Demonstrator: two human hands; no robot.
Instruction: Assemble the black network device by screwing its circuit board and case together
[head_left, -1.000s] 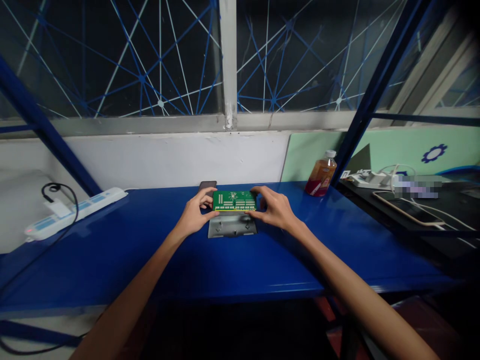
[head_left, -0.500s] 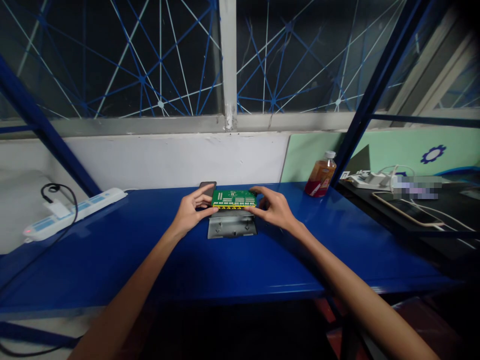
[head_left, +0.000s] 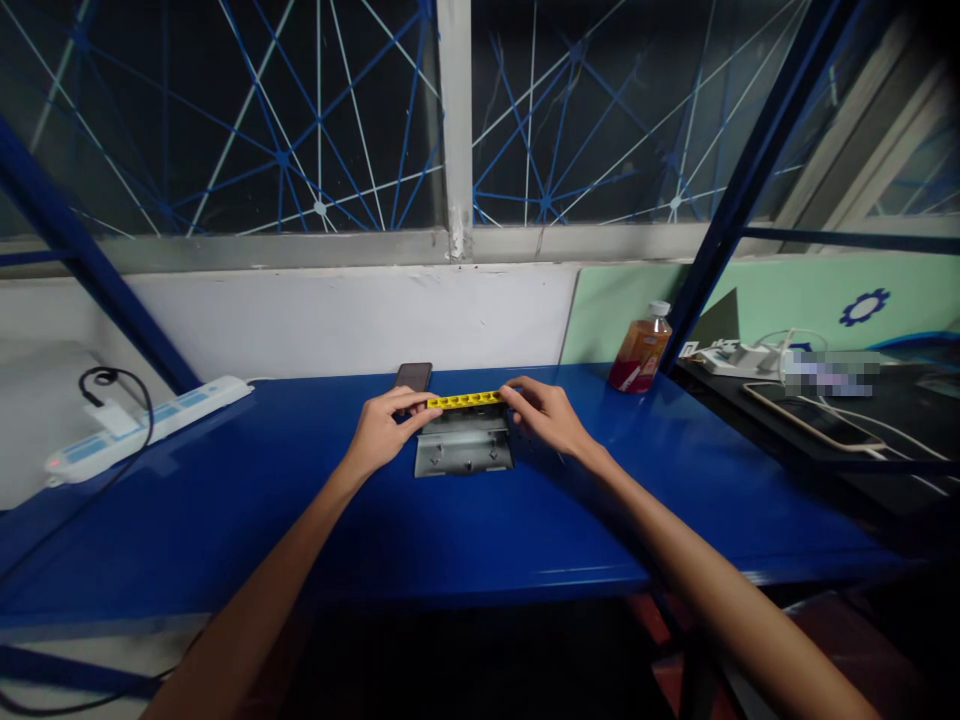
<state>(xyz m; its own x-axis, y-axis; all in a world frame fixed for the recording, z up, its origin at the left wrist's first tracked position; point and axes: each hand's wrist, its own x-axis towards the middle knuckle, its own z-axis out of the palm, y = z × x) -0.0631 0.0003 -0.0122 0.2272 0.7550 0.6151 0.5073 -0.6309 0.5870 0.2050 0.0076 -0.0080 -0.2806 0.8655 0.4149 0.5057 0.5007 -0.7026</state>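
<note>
Between my two hands is a circuit board (head_left: 466,401), seen edge-on with its row of yellow ports facing me. My left hand (head_left: 382,428) pinches its left end between thumb and fingers. At the right end, my right hand (head_left: 546,412) grips it the same way. Just below the board, a dark plastic housing (head_left: 463,453) lies on the blue table (head_left: 480,540), its inner face with small posts showing. The board's green face is hidden at this angle. A dark phone (head_left: 414,376) lies behind my left fingers.
On the left lies a white power strip (head_left: 154,425) with a black cable plugged in. A bottle of reddish drink (head_left: 640,350) stands at the back right. Further right, another phone (head_left: 814,416) and white cables rest on a black surface. Blue frame posts rise at both sides.
The board has tilted, so its green face no longer shows and its yellow port side faces me. My fingers have closed in at both ends, and the phone behind is more visible.
</note>
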